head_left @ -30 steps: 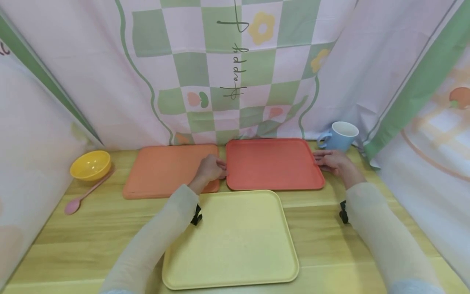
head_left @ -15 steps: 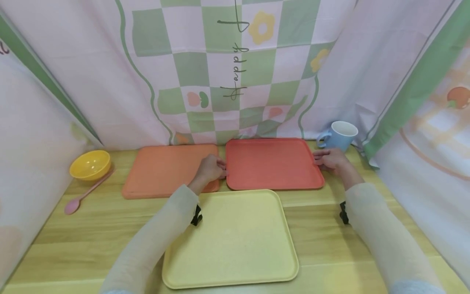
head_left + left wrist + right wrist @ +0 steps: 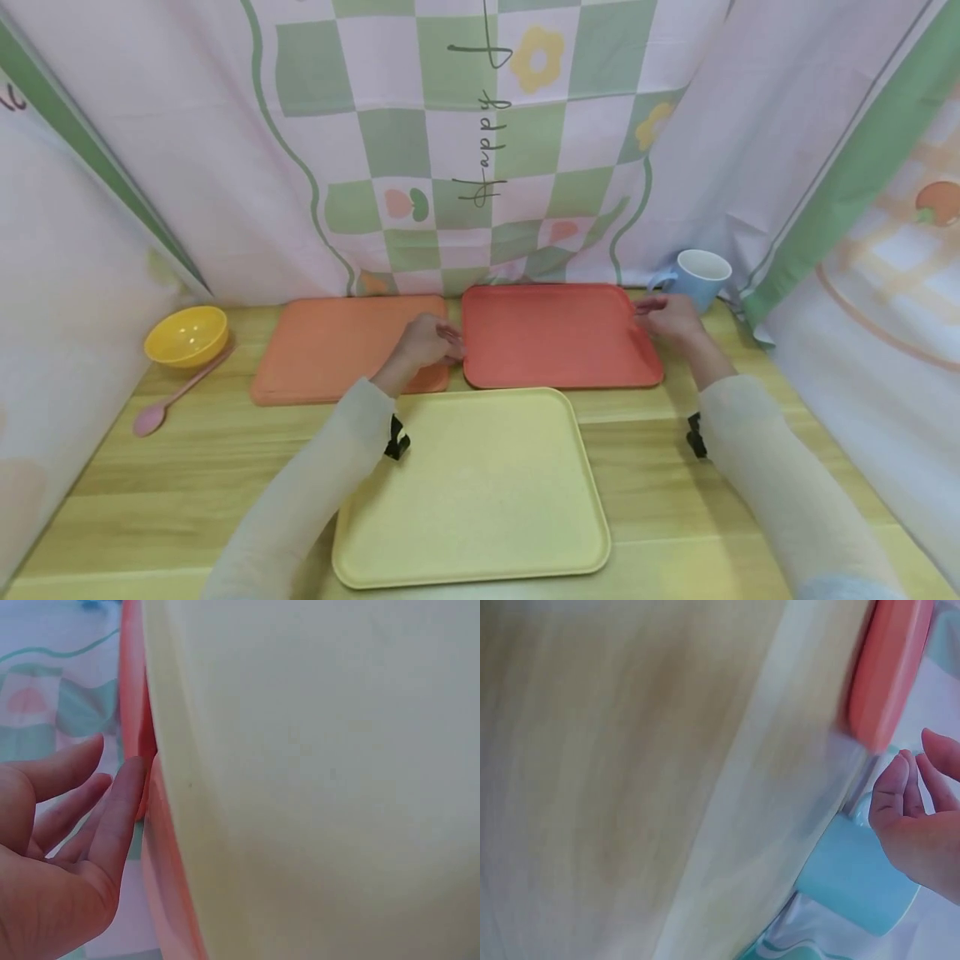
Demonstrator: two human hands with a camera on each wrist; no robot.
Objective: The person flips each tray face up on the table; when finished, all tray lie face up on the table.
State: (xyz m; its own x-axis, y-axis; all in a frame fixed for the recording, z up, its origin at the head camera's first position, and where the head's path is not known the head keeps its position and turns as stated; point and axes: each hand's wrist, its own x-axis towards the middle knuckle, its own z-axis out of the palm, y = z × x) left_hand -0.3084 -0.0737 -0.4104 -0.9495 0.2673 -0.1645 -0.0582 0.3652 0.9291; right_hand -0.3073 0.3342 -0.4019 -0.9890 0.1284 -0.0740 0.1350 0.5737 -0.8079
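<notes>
A red tray (image 3: 555, 337) lies flat at the back of the table, its long side toward me. At its left edge is my left hand (image 3: 426, 343), over the right end of an orange tray (image 3: 330, 350); in the left wrist view the fingers (image 3: 124, 806) are extended and a fingertip meets the red rim. My right hand (image 3: 671, 317) hovers by the red tray's upper right corner, fingers loosely bent; contact there is unclear. Just behind it stands a light blue mug (image 3: 701, 283), also visible below the right hand (image 3: 922, 817) in the right wrist view. A pale yellow tray (image 3: 480, 492) lies in front.
A yellow bowl (image 3: 187, 336) sits at the far left, with a pink spoon (image 3: 180, 392) slanting beside it. A patterned curtain (image 3: 465, 167) hangs behind the trays. Wooden tabletop (image 3: 645, 500) runs along the right of the yellow tray.
My right hand has shifted slightly up and left from the middle of the red tray's right edge, now partly covering the mug's handle. The trays look unmoved.
</notes>
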